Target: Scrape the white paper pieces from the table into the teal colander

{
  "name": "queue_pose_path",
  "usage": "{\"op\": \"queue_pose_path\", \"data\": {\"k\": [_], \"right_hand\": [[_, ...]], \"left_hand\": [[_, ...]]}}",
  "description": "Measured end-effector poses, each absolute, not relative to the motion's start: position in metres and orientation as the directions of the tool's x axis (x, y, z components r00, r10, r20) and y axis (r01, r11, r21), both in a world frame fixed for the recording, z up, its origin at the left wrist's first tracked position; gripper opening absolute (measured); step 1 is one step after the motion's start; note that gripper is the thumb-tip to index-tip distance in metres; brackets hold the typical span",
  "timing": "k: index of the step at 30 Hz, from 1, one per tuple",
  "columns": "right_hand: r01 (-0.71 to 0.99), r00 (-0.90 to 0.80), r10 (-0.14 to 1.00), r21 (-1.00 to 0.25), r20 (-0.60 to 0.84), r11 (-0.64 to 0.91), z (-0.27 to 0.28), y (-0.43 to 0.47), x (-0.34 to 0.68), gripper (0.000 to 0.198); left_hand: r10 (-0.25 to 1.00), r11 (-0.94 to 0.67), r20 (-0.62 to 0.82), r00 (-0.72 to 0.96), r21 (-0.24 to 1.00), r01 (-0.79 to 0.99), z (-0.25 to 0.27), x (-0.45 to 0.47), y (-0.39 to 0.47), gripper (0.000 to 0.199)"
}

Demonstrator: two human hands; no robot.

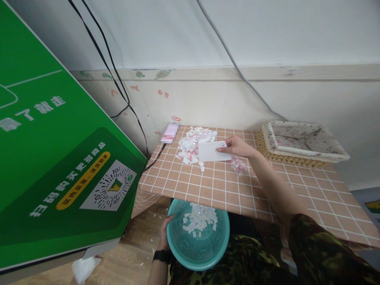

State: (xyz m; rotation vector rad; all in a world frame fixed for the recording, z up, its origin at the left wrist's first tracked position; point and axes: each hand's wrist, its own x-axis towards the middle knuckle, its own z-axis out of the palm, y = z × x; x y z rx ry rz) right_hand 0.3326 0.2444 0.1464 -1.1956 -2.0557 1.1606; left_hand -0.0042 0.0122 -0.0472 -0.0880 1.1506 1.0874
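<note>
My right hand (237,146) pinches a flat white card (211,152) with a small hole near one corner. The card is held over the tabletop, against the right side of a pile of white and pink paper scraps (187,147). A smaller pinkish clump of scraps (238,166) lies just below my right hand. Below the table's front edge, my left hand (165,234) grips the left rim of a turquoise plastic basket (198,255), its thumb on the rim and the other fingers hidden. White scraps (202,218) lie inside the basket.
A checked brown cloth covers the table (297,178). At its back right stands a lined wicker basket (264,144); at the back left lies a blurred phone-like object (170,133) with a black cable. A green cabinet (74,158) borders the left. Scraps dot the wooden floor (142,237).
</note>
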Motion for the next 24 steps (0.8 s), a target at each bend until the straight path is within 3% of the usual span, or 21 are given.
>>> {"op": "queue_pose_path", "data": {"k": [5,24], "right_hand": [[0.469,-0.551,0.833,-0.842,-0.044,0.266,0.1409,0.2463,0.3321,0.033],[0.432,-0.503,0.864,-0.872,-0.021,0.23,0.1419,0.2441,0.3275,0.035]], "left_hand": [[0.653,0.499,-0.757,-0.016,0.446,-0.743,-0.0477,-0.0028,0.0123,0.019],[0.62,0.539,-0.784,0.009,0.418,-0.732,-0.0483,-0.0035,0.0113,0.025]]}}
